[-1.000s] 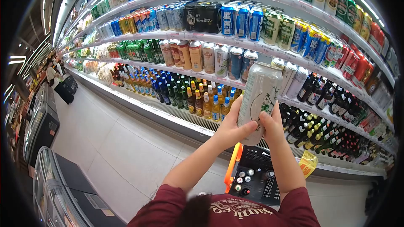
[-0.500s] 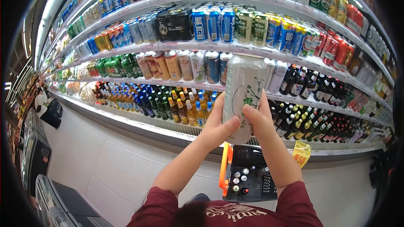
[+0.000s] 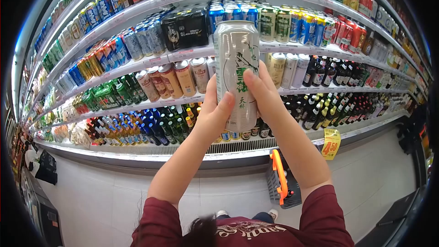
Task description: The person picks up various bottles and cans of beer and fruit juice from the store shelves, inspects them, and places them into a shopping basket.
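Grip: left hand (image 3: 213,115), right hand (image 3: 264,97), green-lettered can (image 3: 236,48)

this is looking every bit a supermarket, in the drinks aisle. long lit shelves (image 3: 183,56) are curving along the wall, carrying tight rows of cans (image 3: 283,23) above and bottles (image 3: 320,110) below, with a black multipack (image 3: 185,28) sitting among them. price strips (image 3: 297,48) are running along the shelf edges, and a yellow price tag (image 3: 330,143) is hanging by the lowest one. a shopping basket (image 3: 290,194) with an orange handle is standing on the pale tiled floor (image 3: 100,201). a tall can (image 3: 237,64) is being held up before the shelves.
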The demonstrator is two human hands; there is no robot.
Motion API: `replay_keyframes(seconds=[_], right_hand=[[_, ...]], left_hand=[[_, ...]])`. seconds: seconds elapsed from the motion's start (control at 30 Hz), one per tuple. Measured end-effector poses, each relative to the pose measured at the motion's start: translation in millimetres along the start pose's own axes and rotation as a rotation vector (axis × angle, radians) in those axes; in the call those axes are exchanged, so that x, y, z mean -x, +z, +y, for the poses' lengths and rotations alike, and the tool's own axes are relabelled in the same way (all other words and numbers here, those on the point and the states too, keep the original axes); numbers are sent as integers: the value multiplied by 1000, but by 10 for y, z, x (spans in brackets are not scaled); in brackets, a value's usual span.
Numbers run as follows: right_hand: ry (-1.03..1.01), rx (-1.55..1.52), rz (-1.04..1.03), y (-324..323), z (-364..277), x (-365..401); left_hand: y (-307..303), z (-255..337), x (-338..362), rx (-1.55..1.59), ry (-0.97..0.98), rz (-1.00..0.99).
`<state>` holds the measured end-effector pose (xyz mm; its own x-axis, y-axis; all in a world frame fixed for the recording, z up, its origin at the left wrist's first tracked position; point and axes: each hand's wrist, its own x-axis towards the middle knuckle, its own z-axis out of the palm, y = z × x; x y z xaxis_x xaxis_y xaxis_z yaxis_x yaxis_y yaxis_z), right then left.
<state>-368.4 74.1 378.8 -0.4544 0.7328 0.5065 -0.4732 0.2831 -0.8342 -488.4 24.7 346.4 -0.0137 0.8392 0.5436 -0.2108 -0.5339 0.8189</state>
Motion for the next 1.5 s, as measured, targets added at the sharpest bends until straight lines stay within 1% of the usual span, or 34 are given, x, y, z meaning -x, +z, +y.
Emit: replay_keyframes(seconds=[0.1,0.13,0.2,0.27,0.3,0.4,0.47,0.53,0.57,0.6,0.67,0.7,0.77,0.87,1.1,1.2,1.23,1.5], right_hand=[[92,-353,-36,220,231,-33],[145,-337,-2,299,228,-3],[182,-316,74,416,247,34],[186,-350,69,436,411,35],[219,-370,128,455,449,39],[266,-369,137,472,543,29],[258,-392,58,451,622,8],[248,-449,-17,375,758,-47],[185,-386,-64,368,782,-57],[241,-293,-52,383,752,-73],[256,-269,-83,364,809,-72],[268,-263,-94,372,820,-87],[300,-249,-113,406,826,-117],[286,-233,-109,508,848,-207],[235,-192,-18,973,1003,-361],[210,-207,29,1166,1115,-389],[198,-209,33,1224,1147,-397],[163,-214,94,1535,1307,-465]], left_hand=[[-283,80,148,-28,-30,-12],[-320,80,199,-26,-26,5],[-399,90,302,12,-45,17],[-492,118,369,23,-52,33],[-502,147,409,44,-122,54],[-523,121,450,30,-127,107],[-533,137,470,-5,-156,156],[-542,119,439,-83,-127,189],[-550,106,429,-58,-129,191],[-554,83,422,-41,-127,201],[-579,43,449,-5,-138,232],[-626,2,464,-46,-153,244],[-686,-1,457,-27,-144,232],[-802,73,400,-1,-127,217],[-1326,215,381,-27,-110,146],[-1526,353,385,19,-149,111],[-1602,361,386,31,-134,88],[-1977,462,409,25,-164,22]])
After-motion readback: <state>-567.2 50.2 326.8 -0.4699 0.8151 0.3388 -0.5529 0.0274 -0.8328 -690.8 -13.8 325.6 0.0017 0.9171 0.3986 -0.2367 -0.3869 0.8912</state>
